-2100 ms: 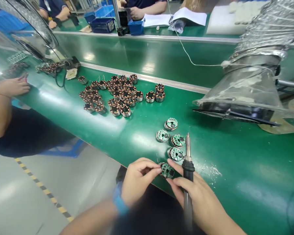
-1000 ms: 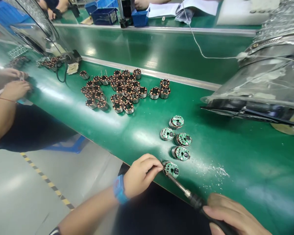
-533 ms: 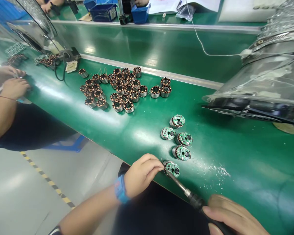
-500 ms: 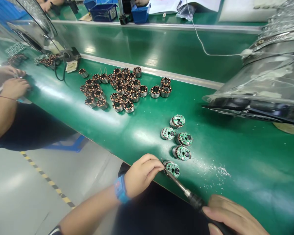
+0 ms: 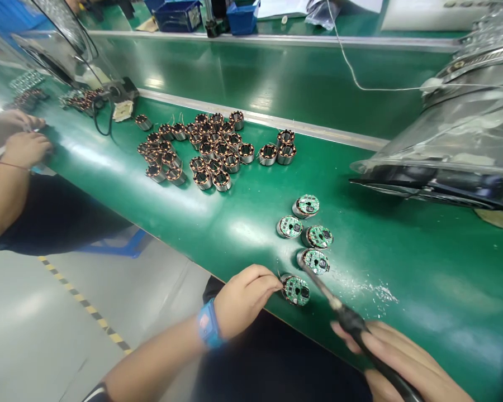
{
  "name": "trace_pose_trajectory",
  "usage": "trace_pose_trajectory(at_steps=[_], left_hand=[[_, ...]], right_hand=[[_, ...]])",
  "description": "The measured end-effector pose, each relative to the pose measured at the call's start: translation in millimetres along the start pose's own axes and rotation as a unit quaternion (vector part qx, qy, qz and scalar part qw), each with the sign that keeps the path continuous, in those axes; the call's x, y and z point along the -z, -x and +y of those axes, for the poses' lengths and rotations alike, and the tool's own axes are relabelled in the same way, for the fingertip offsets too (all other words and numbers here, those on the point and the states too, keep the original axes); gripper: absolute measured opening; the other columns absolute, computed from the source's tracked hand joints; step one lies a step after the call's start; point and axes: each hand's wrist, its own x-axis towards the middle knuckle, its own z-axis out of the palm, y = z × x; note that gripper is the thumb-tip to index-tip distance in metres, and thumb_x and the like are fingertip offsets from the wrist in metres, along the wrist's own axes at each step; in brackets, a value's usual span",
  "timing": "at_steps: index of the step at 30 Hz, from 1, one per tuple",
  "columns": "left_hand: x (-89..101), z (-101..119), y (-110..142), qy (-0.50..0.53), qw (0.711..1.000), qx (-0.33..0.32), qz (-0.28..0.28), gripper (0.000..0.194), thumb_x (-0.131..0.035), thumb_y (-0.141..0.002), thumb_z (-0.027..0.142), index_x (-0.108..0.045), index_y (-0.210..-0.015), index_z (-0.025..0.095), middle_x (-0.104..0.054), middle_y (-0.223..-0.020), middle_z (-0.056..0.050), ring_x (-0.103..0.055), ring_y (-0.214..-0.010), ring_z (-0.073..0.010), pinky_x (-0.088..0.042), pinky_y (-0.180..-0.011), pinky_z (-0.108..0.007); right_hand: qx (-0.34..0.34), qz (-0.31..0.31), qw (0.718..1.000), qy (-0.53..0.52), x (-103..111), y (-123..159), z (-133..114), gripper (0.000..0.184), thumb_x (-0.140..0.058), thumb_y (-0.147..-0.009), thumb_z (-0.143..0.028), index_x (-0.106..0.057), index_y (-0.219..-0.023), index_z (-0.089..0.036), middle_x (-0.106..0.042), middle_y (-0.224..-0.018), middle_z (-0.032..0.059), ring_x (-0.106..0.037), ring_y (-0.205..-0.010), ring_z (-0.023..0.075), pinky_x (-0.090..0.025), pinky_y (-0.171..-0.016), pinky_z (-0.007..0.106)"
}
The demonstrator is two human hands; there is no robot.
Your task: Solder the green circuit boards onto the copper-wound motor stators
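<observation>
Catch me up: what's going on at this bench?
A person's left hand is pinched at the left edge of the nearest board-topped coil. Their right hand holds a soldering iron, its tip seen over the next such coil; whether it touches, I can't tell. Three more board-topped coils stand just beyond, and bare copper coils are grouped farther back.

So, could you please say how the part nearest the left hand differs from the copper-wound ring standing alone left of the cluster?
The part carries a green circuit board; the copper-wound ring has none. The part sits at the left hand; the copper-wound ring stands apart, untouched. Both are round.
</observation>
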Motion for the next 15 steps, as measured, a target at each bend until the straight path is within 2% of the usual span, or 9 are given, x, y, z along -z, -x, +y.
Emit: trace_pose_trajectory(at_steps=[2, 5, 8, 12, 14, 15], left_hand=[[0.6, 1, 2, -0.006, 1.000, 0.002, -0.002, 0.019, -0.043, -0.091, 0.014, -0.062, -0.095, 0.015, -0.063, -0.087, -0.007, -0.062, -0.078, -0.0142, -0.054, -0.070, -0.024], [3.2, 4, 2, 0.013, 1.000, 0.023, -0.004, 0.019, -0.046, -0.090, 0.014, -0.063, -0.096, 0.017, -0.063, -0.088, -0.007, -0.061, -0.081, -0.0143, -0.053, -0.073, -0.025], [6.7, 10, -4, 0.071, 0.989, 0.131, 0.005, 0.015, -0.056, -0.084, 0.018, -0.067, -0.094, 0.016, -0.065, -0.086, -0.007, -0.063, -0.077, -0.0151, -0.054, -0.072, -0.026], [4.5, 16, -15, 0.202, 0.934, 0.296, 0.005, 0.012, -0.064, -0.078, 0.022, -0.071, -0.085, 0.014, -0.069, -0.079, -0.006, -0.064, -0.065, -0.0143, -0.055, -0.060, -0.024], [-0.3, 18, -17, 0.249, 0.913, 0.321, 0.021, 0.010, -0.068, -0.075, 0.022, -0.071, -0.080, 0.014, -0.071, -0.076, -0.005, -0.065, -0.064, -0.0146, -0.055, -0.059, -0.024], [-2.6, 17, -17, 0.249, 0.915, 0.314, 0.038, 0.008, -0.068, -0.075, 0.021, -0.071, -0.079, 0.014, -0.071, -0.075, -0.005, -0.066, -0.065, -0.0148, -0.055, -0.060, -0.024]], right_hand=[[0.002, -0.015, 1.000, -0.010, -15, -13, -1, 0.030, -0.050, -0.082, -0.007, -0.054, -0.110, -0.015, -0.063, -0.108, 0.0109, -0.059, -0.103, 0.0179, -0.052, -0.084, 0.030], [0.013, 0.006, 1.000, 0.004, -38, -29, -3, 0.034, -0.058, -0.075, 0.000, -0.055, -0.104, -0.017, -0.058, -0.117, 0.0121, -0.055, -0.109, 0.0202, -0.051, -0.085, 0.036], [0.008, 0.027, 1.000, 0.004, -49, -34, -3, 0.036, -0.063, -0.071, 0.000, -0.053, -0.101, -0.017, -0.060, -0.113, 0.0106, -0.056, -0.106, 0.0206, -0.049, -0.087, 0.039], [-0.011, 0.021, 1.000, -0.004, -48, -32, -1, 0.032, -0.063, -0.072, -0.003, -0.051, -0.097, -0.019, -0.061, -0.111, 0.0095, -0.057, -0.104, 0.0205, -0.050, -0.084, 0.038], [-0.016, 0.014, 1.000, -0.002, -46, -33, -1, 0.030, -0.061, -0.074, -0.004, -0.050, -0.097, -0.020, -0.061, -0.111, 0.0092, -0.058, -0.104, 0.0206, -0.051, -0.082, 0.037], [-0.018, 0.011, 1.000, -0.001, -45, -33, -1, 0.029, -0.060, -0.074, -0.004, -0.050, -0.097, -0.020, -0.061, -0.110, 0.0091, -0.058, -0.104, 0.0205, -0.051, -0.082, 0.037]])
